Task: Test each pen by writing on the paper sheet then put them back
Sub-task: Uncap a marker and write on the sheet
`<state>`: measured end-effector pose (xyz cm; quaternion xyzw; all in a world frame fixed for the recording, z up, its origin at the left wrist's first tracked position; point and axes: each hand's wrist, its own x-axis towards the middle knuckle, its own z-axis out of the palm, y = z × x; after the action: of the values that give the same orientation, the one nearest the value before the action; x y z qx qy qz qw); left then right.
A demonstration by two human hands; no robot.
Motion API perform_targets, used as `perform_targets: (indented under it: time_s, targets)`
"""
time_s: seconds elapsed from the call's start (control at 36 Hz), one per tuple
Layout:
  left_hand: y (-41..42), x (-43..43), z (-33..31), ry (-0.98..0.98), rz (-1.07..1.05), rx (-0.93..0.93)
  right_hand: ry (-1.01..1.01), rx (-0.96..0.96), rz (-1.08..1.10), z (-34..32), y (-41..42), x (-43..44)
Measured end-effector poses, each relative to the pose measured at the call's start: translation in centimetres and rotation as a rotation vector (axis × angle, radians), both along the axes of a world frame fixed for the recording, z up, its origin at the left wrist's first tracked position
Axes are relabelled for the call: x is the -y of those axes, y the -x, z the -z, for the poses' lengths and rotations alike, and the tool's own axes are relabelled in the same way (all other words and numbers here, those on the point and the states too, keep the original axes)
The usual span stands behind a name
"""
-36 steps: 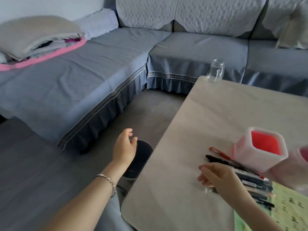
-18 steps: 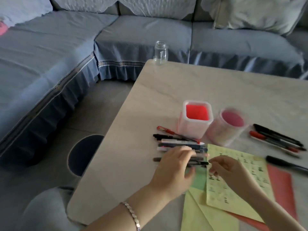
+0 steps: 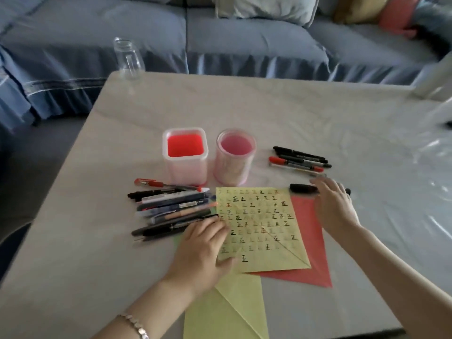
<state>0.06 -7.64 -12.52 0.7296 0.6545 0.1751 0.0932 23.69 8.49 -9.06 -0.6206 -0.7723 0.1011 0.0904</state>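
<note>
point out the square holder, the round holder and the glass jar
square holder [image 3: 186, 171]: head view, on its front wall
round holder [image 3: 232, 171]: head view, on its side wall
glass jar [image 3: 129, 59]: head view, on the middle of its body

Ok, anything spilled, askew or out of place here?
Nothing spilled or damaged. The square pen holder and round pen holder stand upright but empty; pens lie loose beside the yellow sheet, one black marker apart under the right hand.

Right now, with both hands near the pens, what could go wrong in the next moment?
The left hand touches the loose pen pile; a nudge may roll pens off the table. The right hand reaches over the black marker and could knock it rolling instead of gripping it.
</note>
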Motion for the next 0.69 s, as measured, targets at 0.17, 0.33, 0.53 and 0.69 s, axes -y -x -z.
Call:
perform_targets:
  time_s: [0.17,0.33,0.53,0.69]
  targets:
    - [0.0,0.1,0.1,0.022,0.000,-0.026,-0.022,0.134,-0.018,1.4,-1.4,-1.7]
    - [-0.1,0.0,0.4,-0.006,-0.015,-0.038,-0.168,0.082,-0.077,1.0,-1.0,-1.2]
    - [-2.2,-1.1,-2.5,-0.302,0.031,0.030,-0.211,-0.191,-0.543,-4.0,2.8,3.8]
    - [-3.3,-2.6,-5.7,-0.374,0.018,0.042,-0.433,-0.158,-0.741,-6.9,4.4,6.3]
